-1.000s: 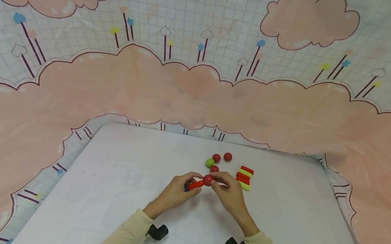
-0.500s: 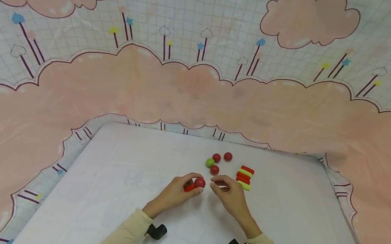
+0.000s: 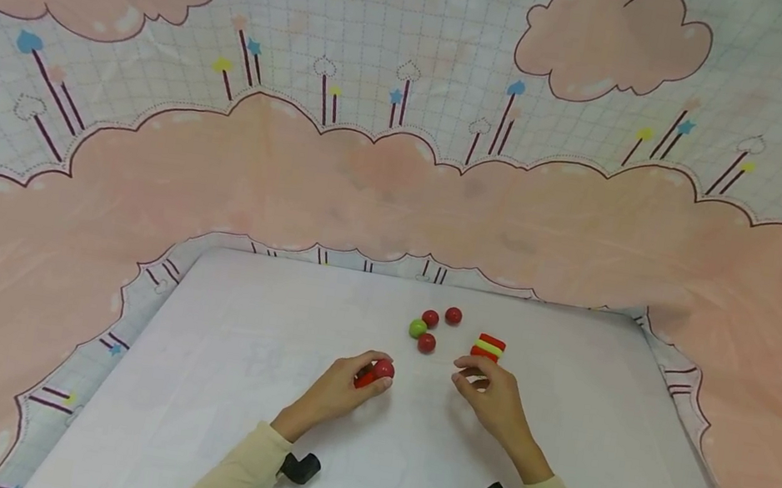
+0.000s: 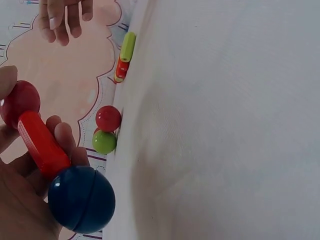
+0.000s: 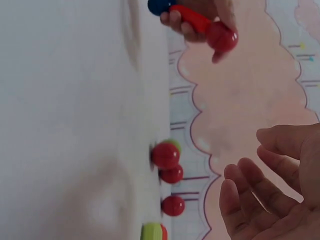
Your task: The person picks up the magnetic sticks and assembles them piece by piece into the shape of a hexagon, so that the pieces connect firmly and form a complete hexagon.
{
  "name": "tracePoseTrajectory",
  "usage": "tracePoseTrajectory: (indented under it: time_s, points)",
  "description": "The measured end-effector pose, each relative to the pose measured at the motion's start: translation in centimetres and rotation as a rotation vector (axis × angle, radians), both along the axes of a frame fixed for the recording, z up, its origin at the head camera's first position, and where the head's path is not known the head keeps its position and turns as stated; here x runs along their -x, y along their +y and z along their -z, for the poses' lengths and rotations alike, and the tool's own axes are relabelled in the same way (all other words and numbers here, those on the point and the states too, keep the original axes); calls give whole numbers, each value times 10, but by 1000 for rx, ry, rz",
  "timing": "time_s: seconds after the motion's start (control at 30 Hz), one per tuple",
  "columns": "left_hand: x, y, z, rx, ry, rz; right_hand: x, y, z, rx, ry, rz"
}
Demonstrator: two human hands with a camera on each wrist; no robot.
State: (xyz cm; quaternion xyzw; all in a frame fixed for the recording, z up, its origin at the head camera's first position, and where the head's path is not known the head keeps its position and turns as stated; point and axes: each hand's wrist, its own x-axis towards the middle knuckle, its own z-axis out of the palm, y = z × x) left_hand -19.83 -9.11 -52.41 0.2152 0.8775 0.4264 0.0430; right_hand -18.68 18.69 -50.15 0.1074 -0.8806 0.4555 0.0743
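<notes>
Left hand [image 3: 338, 385], fingers curled: grips red rod [image 4: 42, 142] joining red ball [image 4: 24, 104] and blue ball [image 4: 70, 196], raised above table [image 3: 228, 371]. Right hand [image 3: 497, 399]: holding nothing, fingers loosely curved, near red and yellow-green rods [image 3: 488, 348].

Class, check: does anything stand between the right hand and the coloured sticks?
Nothing visible does. In the head view, the right hand partly hides the sticks; the loose balls lie left of them.
</notes>
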Motion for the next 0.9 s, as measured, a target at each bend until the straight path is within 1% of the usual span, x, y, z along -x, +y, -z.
tracePoseTrajectory:
  time_s: [0.2, 0.37, 0.47, 0.67, 0.9]
  points:
    - [1, -4, 1, -1, 16, -15, 5, 19, 4, -30, 7, 48]
    - [1, -6, 2, 34, 33, -26, 9, 35, 11, -75, -1, 103]
    - [2, -7, 2, 54, 26, -29, 12, 42, 15, -102, -22, 129]
    - [2, -8, 3, 66, 6, -27, 16, 49, 24, -113, -57, 146]
    - [2, -11, 4, 79, 7, -32, 21, 52, 33, -145, -107, 166]
